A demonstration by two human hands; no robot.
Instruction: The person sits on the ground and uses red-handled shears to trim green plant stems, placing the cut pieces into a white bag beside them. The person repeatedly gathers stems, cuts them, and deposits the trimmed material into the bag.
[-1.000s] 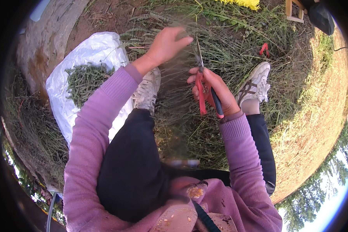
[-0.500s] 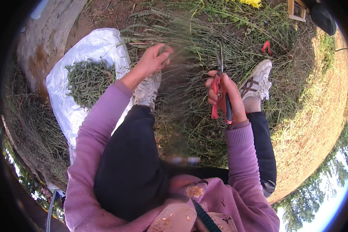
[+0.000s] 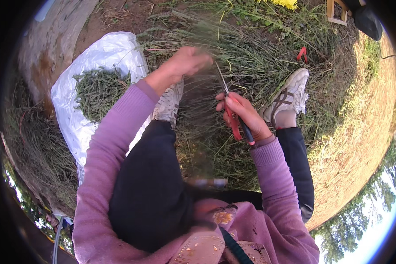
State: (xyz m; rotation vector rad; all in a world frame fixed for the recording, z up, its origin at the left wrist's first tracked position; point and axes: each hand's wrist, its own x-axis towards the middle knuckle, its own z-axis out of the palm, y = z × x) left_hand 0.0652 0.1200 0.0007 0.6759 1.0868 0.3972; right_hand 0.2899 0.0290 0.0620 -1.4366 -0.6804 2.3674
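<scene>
My right hand point(image 3: 246, 113) is wrapped around red-handled snips point(image 3: 233, 119), whose long narrow blades point up and to the left. Close to the blade tips, my left hand point(image 3: 188, 63) has its fingers curled together over the cut grey-green stems point(image 3: 246, 57). A blur covers its fingertips, so whatever they pinch cannot be made out. Left of that hand, a pile of short green sprigs point(image 3: 100, 93) rests on a white plastic sheet point(image 3: 70, 103).
My shoes point(image 3: 290, 94) stand on either side of the loose stems. A red strip point(image 3: 302, 54) lies beyond the right shoe. Yellow flowers point(image 3: 287, 3) and a wooden frame point(image 3: 337, 12) are at the far edge. A grey slab point(image 3: 57, 39) is at the far left.
My left hand has moved right, toward the blades. My right hand has shifted left and slightly nearer to me, and the snips now tilt further left.
</scene>
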